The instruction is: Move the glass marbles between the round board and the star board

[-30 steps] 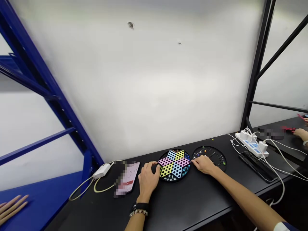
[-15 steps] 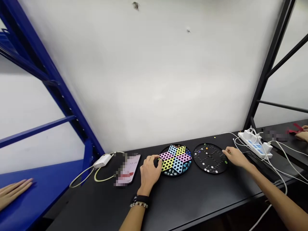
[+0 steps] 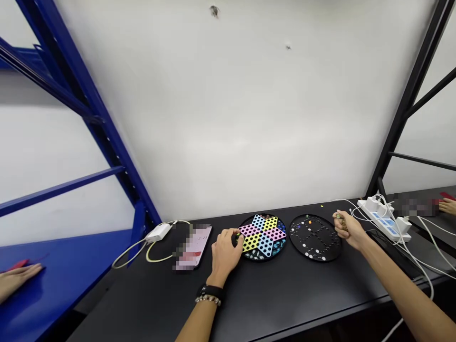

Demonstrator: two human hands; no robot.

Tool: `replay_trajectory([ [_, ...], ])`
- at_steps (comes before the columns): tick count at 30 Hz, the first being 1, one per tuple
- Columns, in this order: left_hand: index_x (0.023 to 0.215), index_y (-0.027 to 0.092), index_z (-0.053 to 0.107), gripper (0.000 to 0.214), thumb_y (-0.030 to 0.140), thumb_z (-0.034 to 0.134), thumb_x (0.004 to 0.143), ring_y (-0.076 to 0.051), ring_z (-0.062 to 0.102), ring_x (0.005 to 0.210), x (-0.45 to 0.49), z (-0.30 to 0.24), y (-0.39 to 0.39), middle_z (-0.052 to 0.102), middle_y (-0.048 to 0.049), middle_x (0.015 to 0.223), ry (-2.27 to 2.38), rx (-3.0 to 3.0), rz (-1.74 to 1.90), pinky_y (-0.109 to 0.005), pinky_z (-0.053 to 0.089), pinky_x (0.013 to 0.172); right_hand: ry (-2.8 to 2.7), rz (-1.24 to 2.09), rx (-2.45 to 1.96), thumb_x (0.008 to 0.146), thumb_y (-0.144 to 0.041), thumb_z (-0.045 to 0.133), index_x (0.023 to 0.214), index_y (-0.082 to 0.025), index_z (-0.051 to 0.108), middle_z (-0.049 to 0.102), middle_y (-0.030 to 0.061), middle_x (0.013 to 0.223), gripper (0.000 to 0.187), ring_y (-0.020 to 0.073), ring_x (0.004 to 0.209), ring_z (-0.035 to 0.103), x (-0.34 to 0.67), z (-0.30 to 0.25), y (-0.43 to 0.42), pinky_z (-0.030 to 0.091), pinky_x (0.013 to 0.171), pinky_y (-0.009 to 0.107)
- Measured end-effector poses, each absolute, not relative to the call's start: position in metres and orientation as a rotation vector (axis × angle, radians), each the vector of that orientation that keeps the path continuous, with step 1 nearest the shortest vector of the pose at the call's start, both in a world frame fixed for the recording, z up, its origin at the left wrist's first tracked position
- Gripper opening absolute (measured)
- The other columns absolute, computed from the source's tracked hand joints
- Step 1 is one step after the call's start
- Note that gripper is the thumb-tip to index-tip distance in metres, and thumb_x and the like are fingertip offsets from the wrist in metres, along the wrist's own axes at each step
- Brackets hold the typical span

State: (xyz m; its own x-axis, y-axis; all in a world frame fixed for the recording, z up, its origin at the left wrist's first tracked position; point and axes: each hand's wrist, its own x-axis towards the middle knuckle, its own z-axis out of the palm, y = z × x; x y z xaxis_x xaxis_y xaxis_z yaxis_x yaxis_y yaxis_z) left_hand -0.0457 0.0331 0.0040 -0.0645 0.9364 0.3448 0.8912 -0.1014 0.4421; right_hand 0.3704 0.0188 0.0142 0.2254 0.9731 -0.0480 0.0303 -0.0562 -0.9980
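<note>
A round Chinese checkers board (image 3: 265, 243) with a coloured star lies on the black table. My left hand (image 3: 226, 251) curls over its left rim, thumb and fingertips on the edge, where a bit of yellow-green shows. To the right lies a round black tray (image 3: 315, 244), dotted with notches and holding several white pieces plus a few coloured ones. Just beyond that tray's right side, my right hand (image 3: 349, 230) is raised and closed around marbles (image 3: 338, 216), one greenish; how many it holds is hidden.
A phone (image 3: 194, 249) and a white charger (image 3: 159, 232) with a looped cable lie to the left. A power strip (image 3: 386, 221) with plugs and trailing white cables stands at right. Other people's hands show at the far left (image 3: 21, 280) and far right (image 3: 448, 206).
My right hand has lifted off the tray's right edge and turned, with marbles now showing in its fingers. The green piece there is gone. My left hand stays at the board's rim.
</note>
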Motion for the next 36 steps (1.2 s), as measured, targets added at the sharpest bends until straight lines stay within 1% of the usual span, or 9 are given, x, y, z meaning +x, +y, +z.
replay_trajectory([
  [5, 0.100, 0.025, 0.064, 0.022, 0.032, 0.046, 0.090, -0.024, 0.058, 0.106, -0.048, 0.003, 0.034, 0.065, -0.0048, 0.108, 2.047, 2.082, 0.911, -0.037, 0.043, 0.087, -1.220, 0.773, -1.673, 0.089, -0.049, 0.044, 0.073, -0.022, 0.048, 0.047, -0.0034, 0.057, 0.032, 0.0105, 0.044, 0.038, 0.341, 0.005, 0.067, 0.029, 0.044, 0.023],
  [10, 0.101, 0.025, 0.064, 0.020, 0.032, 0.048, 0.090, -0.024, 0.058, 0.106, -0.049, 0.003, 0.030, 0.064, -0.0048, 0.109, 2.034, 2.034, 0.883, -0.039, 0.043, 0.090, -1.639, 0.434, -2.105, 0.086, -0.037, 0.058, 0.073, -0.020, 0.053, 0.062, 0.0057, 0.080, 0.021, 0.0211, 0.075, 0.061, 0.322, -0.009, 0.102, 0.044, 0.069, 0.032],
  [15, 0.108, 0.024, 0.060, 0.024, 0.030, 0.049, 0.088, -0.025, 0.056, 0.109, -0.045, -0.001, 0.025, 0.062, -0.0067, 0.114, 2.008, 2.052, 0.862, -0.039, 0.041, 0.091, -1.693, 0.552, -2.013, 0.084, -0.035, 0.059, 0.069, -0.020, 0.050, 0.057, 0.0027, 0.067, 0.023, 0.0173, 0.063, 0.056, 0.324, -0.014, 0.114, 0.042, 0.063, 0.029],
  [19, 0.123, 0.022, 0.055, 0.037, 0.031, 0.052, 0.087, -0.025, 0.054, 0.115, -0.044, -0.008, 0.026, 0.057, -0.0097, 0.125, 1.955, 2.072, 0.792, -0.040, 0.038, 0.097, -1.371, 0.918, -1.587, 0.089, -0.047, 0.038, 0.081, -0.023, 0.049, 0.035, -0.0079, 0.052, 0.029, 0.0101, 0.040, 0.028, 0.325, -0.009, 0.111, 0.027, 0.044, 0.025],
  [22, 0.124, 0.022, 0.054, 0.038, 0.028, 0.050, 0.087, -0.025, 0.053, 0.117, -0.045, -0.011, 0.028, 0.056, -0.0094, 0.126, 1.928, 2.093, 0.758, -0.041, 0.036, 0.100, -1.154, 1.120, -1.332, 0.087, -0.051, 0.036, 0.084, -0.024, 0.045, 0.032, -0.0096, 0.053, 0.029, 0.0090, 0.038, 0.019, 0.319, -0.005, 0.106, 0.019, 0.040, 0.024],
  [25, 0.123, 0.023, 0.053, 0.037, 0.029, 0.048, 0.087, -0.024, 0.053, 0.117, -0.046, -0.012, 0.028, 0.056, -0.0080, 0.126, 1.930, 2.113, 0.746, -0.041, 0.036, 0.100, -1.253, 1.061, -1.476, 0.085, -0.059, 0.038, 0.075, -0.025, 0.042, 0.031, -0.0094, 0.052, 0.036, 0.0091, 0.039, 0.021, 0.317, -0.007, 0.102, 0.019, 0.042, 0.024],
  [28, 0.122, 0.024, 0.053, 0.035, 0.029, 0.048, 0.088, -0.024, 0.054, 0.115, -0.046, -0.011, 0.028, 0.057, -0.0067, 0.125, 1.957, 2.114, 0.730, -0.040, 0.038, 0.098, -1.430, 0.858, -1.672, 0.084, -0.056, 0.046, 0.069, -0.023, 0.045, 0.038, -0.0056, 0.051, 0.036, 0.0118, 0.045, 0.035, 0.320, -0.011, 0.095, 0.026, 0.048, 0.025],
  [31, 0.121, 0.024, 0.053, 0.034, 0.030, 0.047, 0.089, -0.024, 0.054, 0.115, -0.046, -0.009, 0.027, 0.057, -0.0066, 0.125, 1.960, 2.120, 0.717, -0.041, 0.039, 0.098, -1.736, 0.497, -1.920, 0.089, -0.046, 0.046, 0.080, -0.023, 0.052, 0.057, 0.0013, 0.067, 0.026, 0.0190, 0.064, 0.055, 0.325, -0.012, 0.084, 0.035, 0.059, 0.028],
  [36, 0.120, 0.023, 0.054, 0.033, 0.029, 0.045, 0.089, -0.024, 0.054, 0.115, -0.046, -0.008, 0.027, 0.056, -0.0075, 0.125, 1.948, 2.130, 0.713, -0.041, 0.038, 0.098, -2.115, 0.255, -2.122, 0.094, -0.036, 0.040, 0.091, -0.023, 0.052, 0.063, 0.0068, 0.084, 0.018, 0.0246, 0.078, 0.063, 0.324, -0.017, 0.073, 0.039, 0.069, 0.033],
])
